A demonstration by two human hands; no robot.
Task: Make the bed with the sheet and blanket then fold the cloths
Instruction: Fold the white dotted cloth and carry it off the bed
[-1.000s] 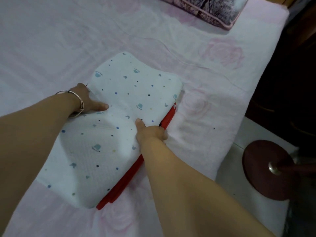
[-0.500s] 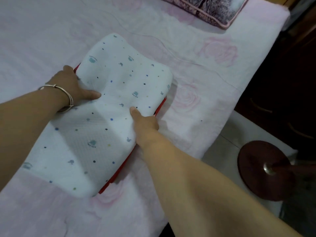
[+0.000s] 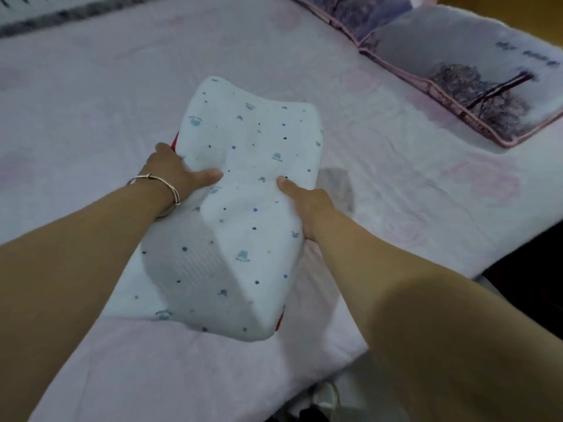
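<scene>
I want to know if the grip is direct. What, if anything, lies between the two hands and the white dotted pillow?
Nothing visible does. The left hand and right hand both grip the white dotted pillow directly at its pinched middle, thumbs on top. It sits over the pink rose-print sheet.

Setting: a bed [image 3: 91, 86] fills most of the view under soft, even light; a dark striped band [image 3: 61, 13] crosses the upper left edge, and dark shadowed space [image 3: 530, 269] lies beyond the bed's right side

Matt ribbed cloth pillow [image 3: 240, 214]; shiny metal bangle [image 3: 164, 184].
</scene>
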